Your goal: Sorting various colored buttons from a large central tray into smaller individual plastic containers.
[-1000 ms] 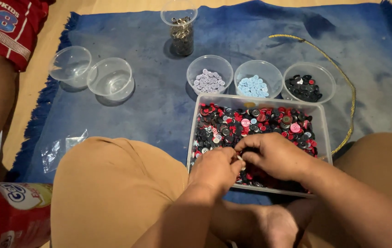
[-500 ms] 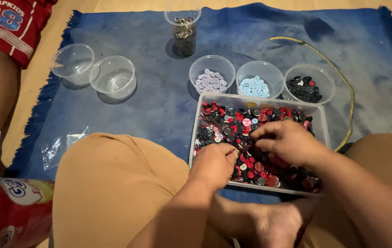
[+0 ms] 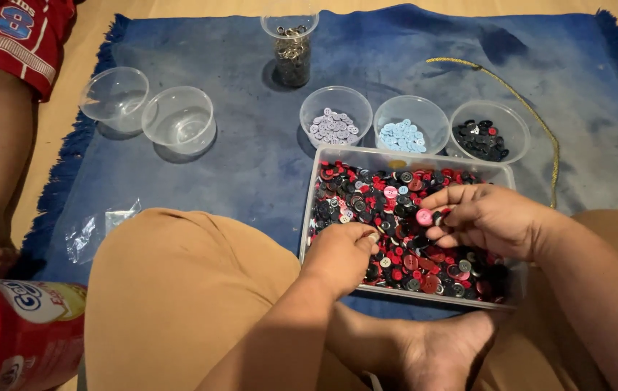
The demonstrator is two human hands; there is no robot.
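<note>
1. Pinching a pink button (image 3: 424, 216) between thumb and fingertips, the right hand (image 3: 493, 219) hovers over the clear rectangular tray (image 3: 407, 157) of mixed red, black and pink buttons; its fingers are together, clamped on that button
2. Just left of those fingers and a little lower, the left hand (image 3: 341, 253) rests on the tray's near-left part with fingers curled together; something small and pale may be caught at the thumb tip, though I cannot tell for sure
3. Beyond the fingertips, just past the tray's far rim, stand three round bowls side by side: one with lilac buttons (image 3: 335, 114), one with light blue buttons (image 3: 412, 122), one with dark buttons (image 3: 488, 129)
4. Farther out, near the far edge of the blue mat (image 3: 236, 166), stands a tall cup of metal pieces (image 3: 291, 43)
5. Well left of the fingers, two clear bowls (image 3: 146, 108) touch each other, with open mat between them and the tray
6. Right of the right hand, a yellow cord (image 3: 540, 119) curves across the mat
</note>
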